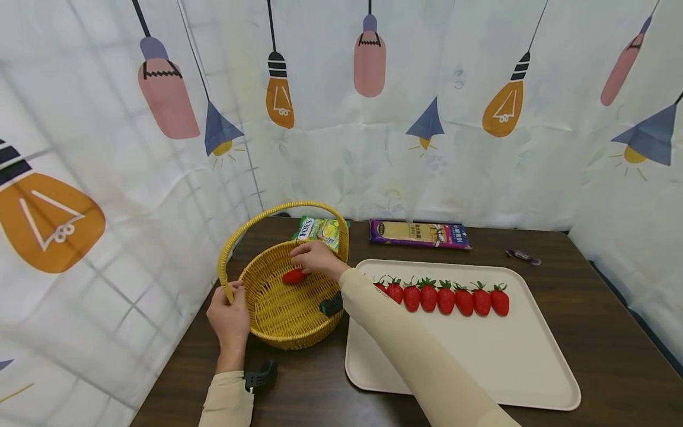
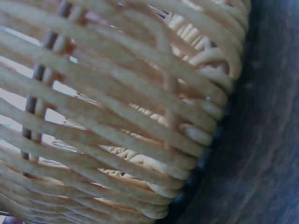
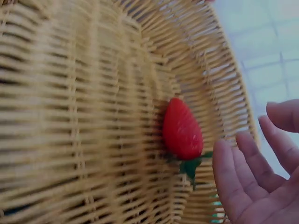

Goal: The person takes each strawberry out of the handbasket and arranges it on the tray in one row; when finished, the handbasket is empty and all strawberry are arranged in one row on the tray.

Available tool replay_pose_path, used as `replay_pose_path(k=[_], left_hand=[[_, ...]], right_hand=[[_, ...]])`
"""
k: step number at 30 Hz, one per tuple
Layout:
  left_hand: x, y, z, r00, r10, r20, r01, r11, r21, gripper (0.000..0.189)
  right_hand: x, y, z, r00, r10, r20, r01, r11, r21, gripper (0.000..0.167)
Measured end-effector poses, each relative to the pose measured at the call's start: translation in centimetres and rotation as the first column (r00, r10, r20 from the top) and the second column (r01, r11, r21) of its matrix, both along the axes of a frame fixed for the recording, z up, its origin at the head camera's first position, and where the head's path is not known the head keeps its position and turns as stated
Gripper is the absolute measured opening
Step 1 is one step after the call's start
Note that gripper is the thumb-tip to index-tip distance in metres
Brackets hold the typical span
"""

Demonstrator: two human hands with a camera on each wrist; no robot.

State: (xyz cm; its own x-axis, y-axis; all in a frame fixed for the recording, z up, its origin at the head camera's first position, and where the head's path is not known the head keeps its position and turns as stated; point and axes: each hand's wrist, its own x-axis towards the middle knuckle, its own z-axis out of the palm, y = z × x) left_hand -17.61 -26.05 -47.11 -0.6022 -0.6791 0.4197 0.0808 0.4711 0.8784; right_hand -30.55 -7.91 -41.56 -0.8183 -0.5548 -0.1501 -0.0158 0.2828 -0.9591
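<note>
A yellow wicker basket [image 1: 285, 343] with a tall arched handle stands on the table, tipped toward the camera. My left hand [image 1: 230, 314] grips it at the left side, where the handle meets the rim; the left wrist view shows only the woven wall [image 2: 107, 93] up close. Inside the basket lies a red strawberry [image 3: 182, 130] with green leaves. My right hand [image 3: 261, 182] is over the basket's inside with fingers loosely spread, just beside the strawberry's leafy end and apart from it. Several strawberries [image 1: 446, 300] lie in a row on a beige tray [image 1: 469, 362].
Behind the basket lies a green and yellow packet [image 1: 319, 230]. A long purple and gold packet [image 1: 418, 233] sits at the table's back, with a small wrapped candy [image 1: 523, 257] to its right. A patterned curtain [image 1: 331, 160] hangs behind and along both sides.
</note>
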Motion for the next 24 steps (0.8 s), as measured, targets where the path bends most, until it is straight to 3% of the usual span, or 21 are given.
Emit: replay_pose_path(k=[6, 14, 20, 24], left_hand=[[0.0, 0.0, 0.1, 1.000, -0.010, -0.007, 0.010, 1.000, -0.004, 0.017], [0.2, -0.1, 0.1, 1.000, -0.016, -0.005, 0.016, 1.000, 0.000, 0.017], [0.4, 0.1, 0.2, 0.999, -0.023, 0.022, 0.023, 1.000, 0.003, 0.020], [0.4, 0.0, 0.2, 1.000, -0.027, 0.014, 0.027, 1.000, 0.001, 0.018]], right_hand=[[-0.4, 0.0, -0.5, 0.998, 0.012, -0.068, -0.006, 0.995, 0.097, 0.031], [-0.6, 0.1, -1.5, 0.988, 0.114, -0.103, -0.088, 0.970, 0.228, 0.033], [-0.7, -0.2, -2.3, 0.942, 0.282, -0.181, -0.205, 0.912, 0.356, 0.034], [-0.6, -0.5, -2.4, 0.917, 0.349, -0.192, -0.250, 0.879, 0.406, 0.029]])
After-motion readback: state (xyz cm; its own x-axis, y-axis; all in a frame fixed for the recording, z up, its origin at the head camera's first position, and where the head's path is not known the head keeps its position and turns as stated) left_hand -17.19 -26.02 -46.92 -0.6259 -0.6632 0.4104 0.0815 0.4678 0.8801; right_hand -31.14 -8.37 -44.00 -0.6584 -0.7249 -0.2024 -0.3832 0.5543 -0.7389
